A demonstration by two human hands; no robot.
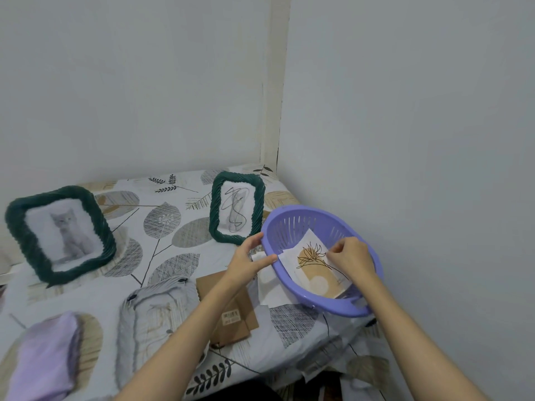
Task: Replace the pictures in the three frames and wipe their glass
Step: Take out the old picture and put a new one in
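Head view. Purple basket point(292, 280), tilted, on the leaf-print cloth point(162, 221); left hand point(249, 260) grips its near rim between thumb and fingers. Right hand point(351, 257) inside, fingertips pinching the plant picture point(311, 269). Two green frames: cat frame point(59, 234) standing left, line-drawing frame point(237, 208) behind the basket. A third, pale frame point(157, 316) lies flat beside a brown backing board point(231, 311). Lilac cloth point(47, 351) at near left.

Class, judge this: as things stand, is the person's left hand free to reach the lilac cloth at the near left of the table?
Probably yes. The left hand only steadies the purple basket's rim and carries nothing, and nothing stands over the lilac cloth. It would first have to let go of the basket.
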